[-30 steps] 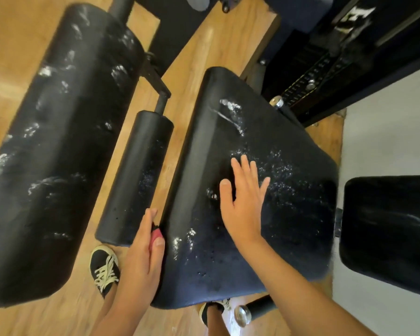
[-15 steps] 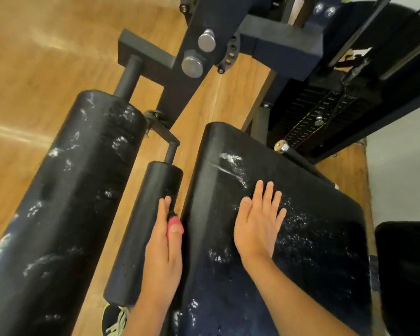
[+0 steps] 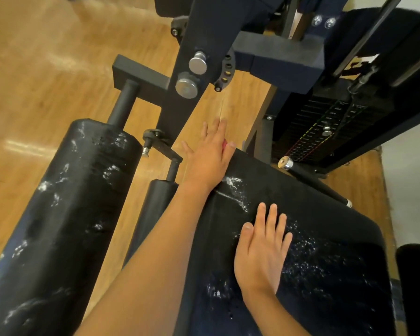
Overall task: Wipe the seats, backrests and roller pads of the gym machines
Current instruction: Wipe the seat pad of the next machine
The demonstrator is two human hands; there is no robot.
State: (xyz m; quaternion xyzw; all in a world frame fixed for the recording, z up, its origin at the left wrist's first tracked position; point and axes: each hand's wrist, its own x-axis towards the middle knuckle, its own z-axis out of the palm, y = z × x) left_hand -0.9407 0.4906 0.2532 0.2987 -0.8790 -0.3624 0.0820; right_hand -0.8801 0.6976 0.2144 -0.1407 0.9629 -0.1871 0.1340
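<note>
A black padded seat (image 3: 313,238) with white streaks and specks fills the lower right. My right hand (image 3: 262,253) lies flat on it, fingers together, holding nothing. My left hand (image 3: 209,156) presses on the seat's far left corner, with a bit of pink cloth (image 3: 224,144) showing under its fingers. A large black roller pad (image 3: 58,226) with white smears runs along the left. A thin black roller pad (image 3: 153,214) lies between it and the seat, partly hidden by my left forearm.
The dark steel frame (image 3: 192,57) with two round silver knobs rises ahead. A weight stack (image 3: 325,132) stands at the right behind the seat, and a chrome-tipped bar (image 3: 286,163) juts beside it. Another black pad (image 3: 417,275) shows at the right edge. The floor is wood.
My left hand with the pink cloth slid forward from the seat's near left edge to its far corner. My right hand stayed flat on the seat. The view tilted up.
</note>
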